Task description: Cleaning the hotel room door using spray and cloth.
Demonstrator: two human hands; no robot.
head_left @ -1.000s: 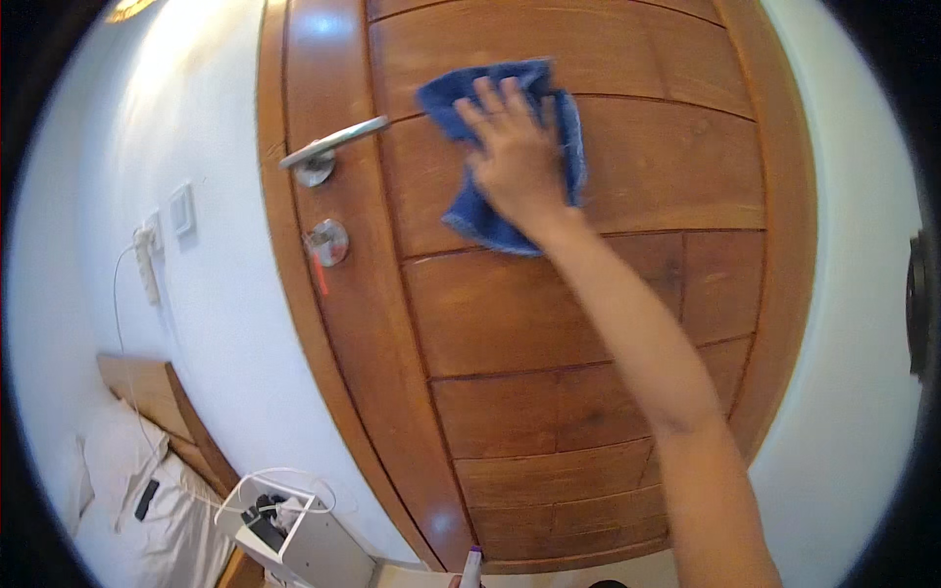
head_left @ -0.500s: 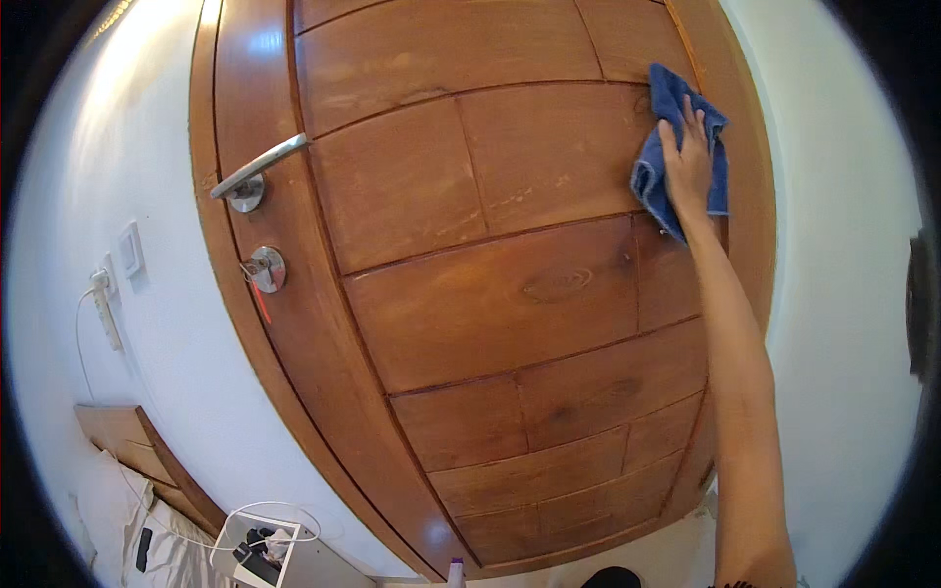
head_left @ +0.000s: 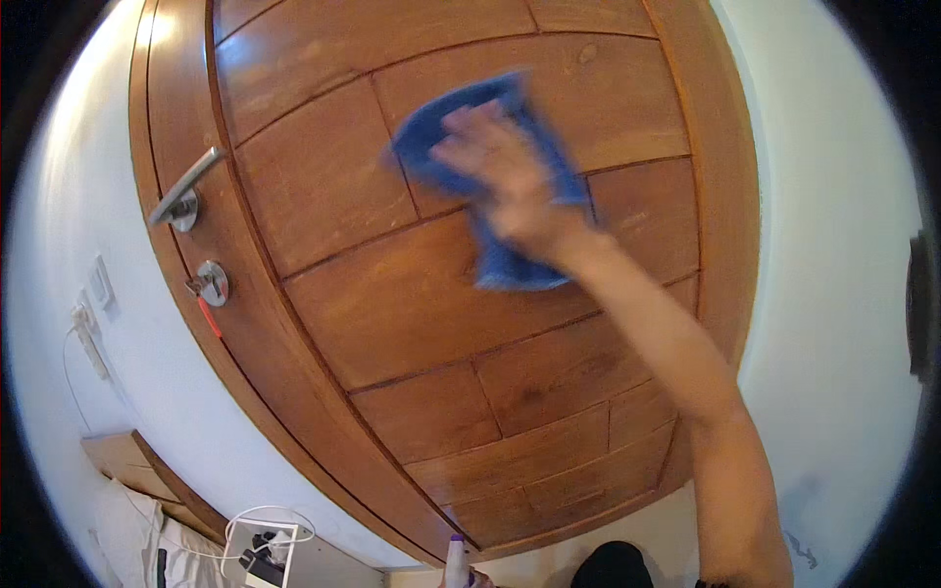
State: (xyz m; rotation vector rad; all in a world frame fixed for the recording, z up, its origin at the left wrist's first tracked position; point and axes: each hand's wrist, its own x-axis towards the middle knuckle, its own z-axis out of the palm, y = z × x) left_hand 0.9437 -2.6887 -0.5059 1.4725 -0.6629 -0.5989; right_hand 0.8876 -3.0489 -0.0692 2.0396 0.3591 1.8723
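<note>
My right hand (head_left: 505, 171) holds a blue cloth (head_left: 520, 265) against the brown wooden door (head_left: 392, 323). Its fingers lie over the cloth, and both are smeared by motion. At the lower edge, part of my left hand (head_left: 478, 580) shows, closed around a whitish bottle with a purple tip (head_left: 457, 559). Most of that hand and the bottle is cut off by the frame. On the door's left side sits a silver lever handle (head_left: 188, 186), and below it a round lock (head_left: 211, 283) with a key and a red tag.
White walls flank the door frame (head_left: 725, 235). A switch plate (head_left: 101, 281) and a plugged-in white power strip (head_left: 88, 343) are on the left wall. At lower left stand a wooden headboard (head_left: 147, 480) and a white open-topped unit (head_left: 319, 559) holding small items. A dark rounded shape (head_left: 613, 566) shows at the bottom.
My right hand and the cloth have swept left across the door from its right edge to its upper middle. The view has shifted, and more of the bottle and my left hand shows.
</note>
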